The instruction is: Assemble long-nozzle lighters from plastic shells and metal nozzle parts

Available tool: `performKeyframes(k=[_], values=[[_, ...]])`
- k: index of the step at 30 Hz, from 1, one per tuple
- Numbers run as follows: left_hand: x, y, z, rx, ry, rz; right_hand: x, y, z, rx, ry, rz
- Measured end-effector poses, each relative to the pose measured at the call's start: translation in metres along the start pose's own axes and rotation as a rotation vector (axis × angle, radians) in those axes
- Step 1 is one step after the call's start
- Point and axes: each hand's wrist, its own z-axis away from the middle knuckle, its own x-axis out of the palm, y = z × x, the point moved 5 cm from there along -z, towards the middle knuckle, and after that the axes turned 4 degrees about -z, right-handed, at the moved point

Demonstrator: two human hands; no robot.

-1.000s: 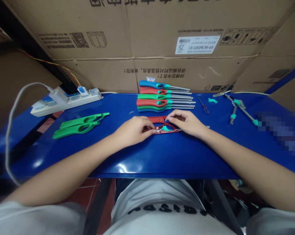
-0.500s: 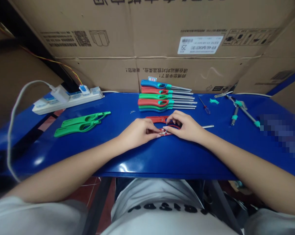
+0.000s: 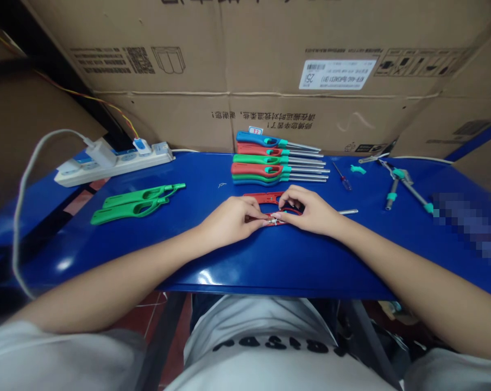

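**Main item:** red lighter body (image 3: pixel 262 197), flat on blue table (image 3: pixel 270 260), partly covered by both hands.

**Change:** vs. 1 s ago, hands drawn closer together over red lighter body; fingertips now nearly meet at small metal part (image 3: pixel 274 220).

**Hands:** L hand (image 3: pixel 229 220) curled, mostly closed, fingertips pinching small metal part at near edge of red lighter body. R hand (image 3: pixel 310 213) half closed, fingers curved over same body, apparently holding it. Exact grip partly hidden.

**Relative to red lighter body:**
- Just right: loose metal rod (image 3: pixel 348 212), its inner end hidden by R hand.
- Behind: row of 6 finished lighters (image 3: pixel 278 163), mixed blue, red, green, w/ metal nozzles.
- Behind right: small screwdriver (image 3: pixel 341 177), teal part (image 3: pixel 357 169), teal-and-metal lighter parts (image 3: pixel 404 184).
- Left: 2 green lighter bodies (image 3: pixel 131 209).
- Far left: white power strip (image 3: pixel 115 165) w/ plug and cord.
- Far behind: cardboard box (image 3: pixel 229 70).

**Labels:** tag (image 3: pixel 255 130) behind row reads approx. "37". White label (image 3: pixel 337 74) on cardboard box shows "25"; small print illegible. Box print reads "师傅您辛苦了" and "谢谢您". No lighter brand legible.
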Motion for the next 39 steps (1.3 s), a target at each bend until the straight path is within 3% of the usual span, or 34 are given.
performKeyframes(k=[15, 23, 33, 36, 39], values=[[-0.001, 0.001, 0.0, -0.059, 0.044, -0.013, 0.001, 0.001, 0.0, -0.007, -0.003, 0.022], [0.0, -0.002, -0.001, -0.054, 0.053, 0.017, -0.002, -0.012, 0.0, -0.057, -0.028, 0.058], [-0.009, 0.003, 0.002, -0.067, 0.097, -0.176, -0.036, -0.018, 0.007, -0.013, -0.246, 0.21], [-0.014, 0.01, 0.003, -0.006, 0.172, -0.251, -0.043, -0.016, 0.008, 0.021, -0.286, 0.22], [-0.009, 0.019, 0.004, 0.152, 0.123, -0.243, -0.042, -0.015, 0.01, 0.032, -0.331, 0.202]])
